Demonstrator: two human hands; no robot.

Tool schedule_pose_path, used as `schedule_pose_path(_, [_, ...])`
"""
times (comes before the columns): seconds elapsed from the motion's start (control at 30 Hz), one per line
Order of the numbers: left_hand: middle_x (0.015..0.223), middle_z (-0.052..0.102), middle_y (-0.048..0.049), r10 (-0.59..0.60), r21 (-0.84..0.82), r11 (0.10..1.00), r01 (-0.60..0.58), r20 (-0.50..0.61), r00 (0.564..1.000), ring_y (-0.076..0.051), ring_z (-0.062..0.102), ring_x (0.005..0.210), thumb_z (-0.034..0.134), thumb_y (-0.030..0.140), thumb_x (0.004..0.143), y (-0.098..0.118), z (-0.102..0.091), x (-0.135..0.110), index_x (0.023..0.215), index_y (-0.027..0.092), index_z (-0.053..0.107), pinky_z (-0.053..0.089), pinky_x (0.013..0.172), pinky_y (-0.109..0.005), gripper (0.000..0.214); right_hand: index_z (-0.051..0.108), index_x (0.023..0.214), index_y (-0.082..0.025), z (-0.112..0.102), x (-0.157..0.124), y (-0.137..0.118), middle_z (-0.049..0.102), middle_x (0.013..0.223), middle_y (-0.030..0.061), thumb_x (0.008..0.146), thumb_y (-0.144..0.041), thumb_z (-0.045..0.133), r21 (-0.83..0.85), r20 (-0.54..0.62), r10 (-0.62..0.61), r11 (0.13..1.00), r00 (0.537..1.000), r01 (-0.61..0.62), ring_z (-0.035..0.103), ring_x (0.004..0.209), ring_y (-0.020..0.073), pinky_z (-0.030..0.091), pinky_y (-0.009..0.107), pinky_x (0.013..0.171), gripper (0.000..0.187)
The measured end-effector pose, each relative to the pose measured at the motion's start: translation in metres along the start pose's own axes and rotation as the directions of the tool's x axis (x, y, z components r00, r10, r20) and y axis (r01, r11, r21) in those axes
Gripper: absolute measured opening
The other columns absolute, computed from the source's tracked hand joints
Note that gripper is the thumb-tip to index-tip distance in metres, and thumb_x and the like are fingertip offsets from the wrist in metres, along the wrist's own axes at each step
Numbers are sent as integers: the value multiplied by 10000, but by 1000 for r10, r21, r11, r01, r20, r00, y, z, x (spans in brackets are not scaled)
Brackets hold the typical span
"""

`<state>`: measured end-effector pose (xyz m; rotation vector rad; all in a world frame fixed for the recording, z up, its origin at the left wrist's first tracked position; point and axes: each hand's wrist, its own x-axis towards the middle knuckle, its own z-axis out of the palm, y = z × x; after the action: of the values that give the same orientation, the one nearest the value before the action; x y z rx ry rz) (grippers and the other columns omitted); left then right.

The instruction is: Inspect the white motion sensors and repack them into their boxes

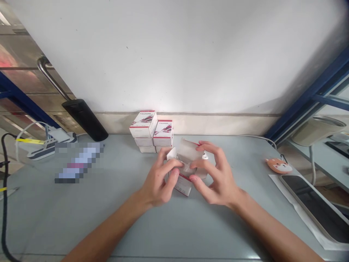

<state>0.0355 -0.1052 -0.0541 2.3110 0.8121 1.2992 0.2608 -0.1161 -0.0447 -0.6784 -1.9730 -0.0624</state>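
A small white and red cardboard box (183, 186) stands with its lid up in the middle of the table. Clear plastic wrapping (186, 166) shows inside its mouth, and what it covers cannot be made out. My left hand (161, 178) grips the box's left side, index fingertip dipping in at the opening and thumb near the front edge. From the right, my right hand (218, 174) holds the box, its index finger also at the wrapping and its thumb by the front corner. A small white item (204, 155) shows behind the right fingers, partly hidden.
Several like boxes (143, 124) are stacked against the wall behind. To the left are a black cylinder with a metal rod (85, 118), a power strip (51, 147) and a pixelated object (79, 165). A phone (313, 203) and an orange animal-face case (279, 165) lie right.
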Motion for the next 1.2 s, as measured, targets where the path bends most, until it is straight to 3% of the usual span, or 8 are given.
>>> schedule_pose_path(0.1, [1250, 506, -96, 23, -11, 1000, -23, -36, 999, -247, 609, 1042, 368, 227, 1077, -1, 4, -2, 1110, 240, 651, 538, 927, -447, 286, 605, 1180, -273, 3, -2, -3, 463, 1313, 126, 921, -203, 686, 10, -21, 28, 1000, 999, -27, 541, 1364, 380, 521, 631, 1108, 279])
schedule_pose_path(0.23, [1410, 490, -131, 36, -61, 997, -41, -81, 996, -304, 579, 1232, 480, 228, 1045, -9, 11, -6, 1444, 287, 500, 521, 1040, -524, 403, 496, 1337, -321, 12, -6, -6, 416, 1376, 118, 936, -281, 735, 197, -141, 320, 937, 937, -290, 552, 1356, 336, 530, 601, 1113, 469])
schedule_pose_path(0.33, [1413, 514, -134, -18, -155, 988, -3, -135, 991, -290, 586, 1243, 622, 217, 989, -10, 15, -8, 1556, 305, 348, 534, 1043, -493, 635, 371, 1417, -369, 15, -5, -4, 508, 1420, 110, 1013, -421, 664, 550, 84, 542, 675, 836, -493, 665, 1207, 268, 623, 510, 975, 502])
schedule_pose_path(0.43, [1321, 519, -108, -42, -105, 994, 30, -117, 992, -268, 589, 1198, 655, 219, 977, -4, 16, -6, 1422, 295, 518, 540, 1043, -467, 471, 329, 1458, -377, 12, 0, -1, 655, 1348, 100, 1054, -502, 588, 705, 351, 583, 350, 732, -617, 736, 1071, 247, 656, 441, 851, 496])
schedule_pose_path(0.53, [1225, 487, -83, 17, 17, 1000, -15, -109, 994, -249, 573, 1164, 643, 199, 982, 3, 16, -5, 1202, 271, 652, 541, 1035, -457, 231, 379, 1483, -374, 6, 5, 0, 718, 1302, 81, 1042, -440, 635, 714, 416, 599, 252, 684, -654, 754, 1013, 238, 649, 414, 824, 514])
schedule_pose_path(0.77, [1247, 544, -89, 31, 21, 999, -27, -171, 985, -253, 596, 1205, 700, 190, 971, 1, 24, -7, 1198, 276, 659, 562, 1024, -457, 246, 703, 1130, -275, -5, 5, 2, 710, 1136, 68, 1061, -394, 623, 551, 171, 457, 690, 873, -469, 695, 1062, 229, 602, 413, 937, 159])
schedule_pose_path(1.07, [1300, 610, -87, -11, -182, 982, -41, -276, 961, -228, 666, 1139, 790, 191, 920, -11, 36, -11, 1432, 331, 455, 620, 906, -402, 628, 696, 1068, -256, -1, 2, -1, 726, 1111, 80, 1054, -204, 594, 436, 57, 383, 821, 922, -368, 710, 1023, 230, 610, 431, 894, 116])
schedule_pose_path(1.2, [1292, 600, -89, 28, -52, 998, -42, -233, 972, -237, 640, 1190, 761, 210, 951, -14, 33, -11, 1443, 326, 529, 600, 988, -436, 556, 686, 1057, -249, -4, 2, 4, 713, 1151, 86, 1040, -169, 604, 388, 82, 278, 876, 957, -288, 711, 1023, 227, 601, 438, 901, 116])
